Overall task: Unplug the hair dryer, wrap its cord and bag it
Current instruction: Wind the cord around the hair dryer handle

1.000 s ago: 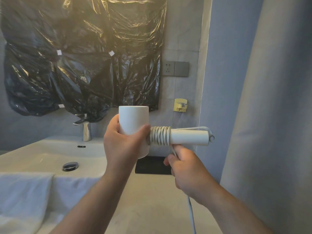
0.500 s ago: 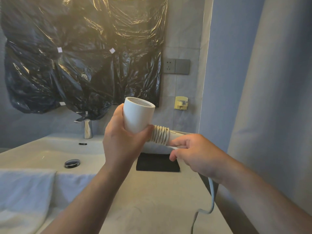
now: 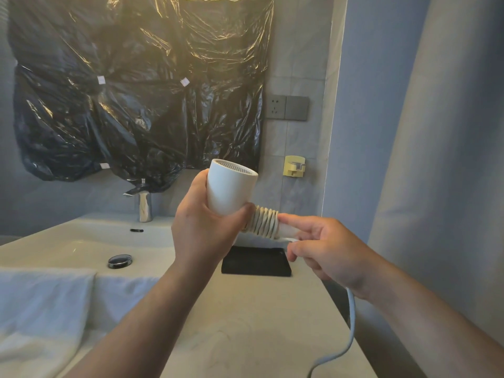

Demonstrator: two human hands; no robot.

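Note:
My left hand (image 3: 203,230) grips the barrel of the white hair dryer (image 3: 230,189), held above the counter with its grille end tilted up. Several turns of the white cord (image 3: 263,222) are coiled tightly around the handle beside the barrel. My right hand (image 3: 324,248) covers the outer part of the handle and pinches the cord just past the coils. The loose cord (image 3: 350,323) hangs from under that hand and curves down off the counter's right edge. The plug is out of sight. A black bag (image 3: 255,260) lies flat on the counter behind the dryer.
A wall socket (image 3: 276,106) and a yellow hook (image 3: 294,165) are on the tiled wall. Black plastic sheeting (image 3: 136,91) covers the mirror. The sink (image 3: 81,241) with tap (image 3: 144,205) and drain (image 3: 120,261) sits left. White towels (image 3: 43,309) lie bottom left. A wall stands close on the right.
My right hand came up from under the handle and over it, carrying the cord around. The dryer's barrel tilted so its grille now shows.

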